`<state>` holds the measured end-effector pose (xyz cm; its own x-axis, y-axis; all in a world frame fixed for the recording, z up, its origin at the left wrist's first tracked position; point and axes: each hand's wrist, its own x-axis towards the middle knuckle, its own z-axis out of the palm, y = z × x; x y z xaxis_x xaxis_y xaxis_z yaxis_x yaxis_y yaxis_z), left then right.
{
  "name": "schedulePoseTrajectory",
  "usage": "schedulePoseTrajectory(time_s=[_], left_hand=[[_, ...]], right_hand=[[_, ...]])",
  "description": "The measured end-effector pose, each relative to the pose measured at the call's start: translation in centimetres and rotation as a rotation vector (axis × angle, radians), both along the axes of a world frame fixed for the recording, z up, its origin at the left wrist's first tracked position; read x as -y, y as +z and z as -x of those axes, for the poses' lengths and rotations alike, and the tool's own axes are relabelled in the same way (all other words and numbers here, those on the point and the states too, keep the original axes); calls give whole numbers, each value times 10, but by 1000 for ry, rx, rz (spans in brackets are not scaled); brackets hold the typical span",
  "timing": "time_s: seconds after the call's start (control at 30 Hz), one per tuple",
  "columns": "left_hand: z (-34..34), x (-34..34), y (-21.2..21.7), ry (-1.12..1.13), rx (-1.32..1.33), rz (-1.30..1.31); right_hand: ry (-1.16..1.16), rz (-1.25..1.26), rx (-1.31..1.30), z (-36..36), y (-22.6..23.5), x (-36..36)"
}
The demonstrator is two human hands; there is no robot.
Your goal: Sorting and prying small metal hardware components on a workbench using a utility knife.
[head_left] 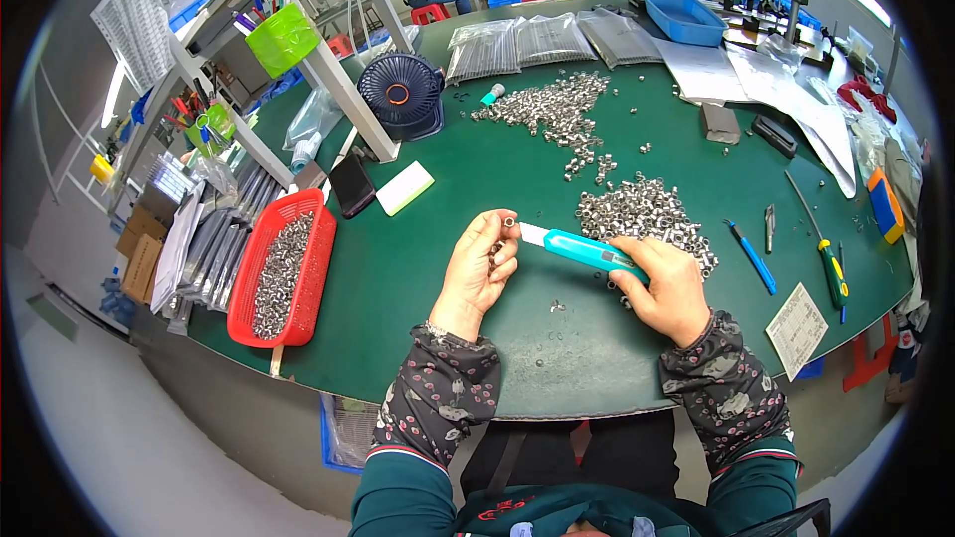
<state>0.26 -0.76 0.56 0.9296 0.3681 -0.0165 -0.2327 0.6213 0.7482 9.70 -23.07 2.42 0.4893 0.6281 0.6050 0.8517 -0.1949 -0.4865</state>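
Observation:
Between the thumb and forefinger of my left hand [477, 264] is a small metal ring [508, 222], and more rings show inside its curled fingers. My right hand [665, 283] grips a teal utility knife [587, 251] by its body. The blade [533, 234] points left, its tip close to or touching the pinched ring; I cannot tell which. Just beyond the knife lies a heap of loose metal rings [642, 211], partly hidden by my right hand. A second heap of rings [552, 111] spreads farther back on the green table [438, 229].
At the left, a red basket [321, 268] holds many small metal pieces. A fan [400, 94], a phone [352, 185] and a white-green block [405, 188] stand nearby. A blue pen-like tool [753, 259], screwdriver [832, 268] and paper card [797, 330] lie right. Bagged parts [553, 40] line the back.

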Motion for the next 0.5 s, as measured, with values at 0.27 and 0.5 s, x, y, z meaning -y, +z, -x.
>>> schedulePoseTrajectory(time_s=[0.27,0.5], left_hand=[[0,0,-1,5,-42,-40],[-1,1,-2,-4,-30,-61]], right_hand=[[27,0,-96,-4,-6,0],[91,44,-308,-5,-5,1]])
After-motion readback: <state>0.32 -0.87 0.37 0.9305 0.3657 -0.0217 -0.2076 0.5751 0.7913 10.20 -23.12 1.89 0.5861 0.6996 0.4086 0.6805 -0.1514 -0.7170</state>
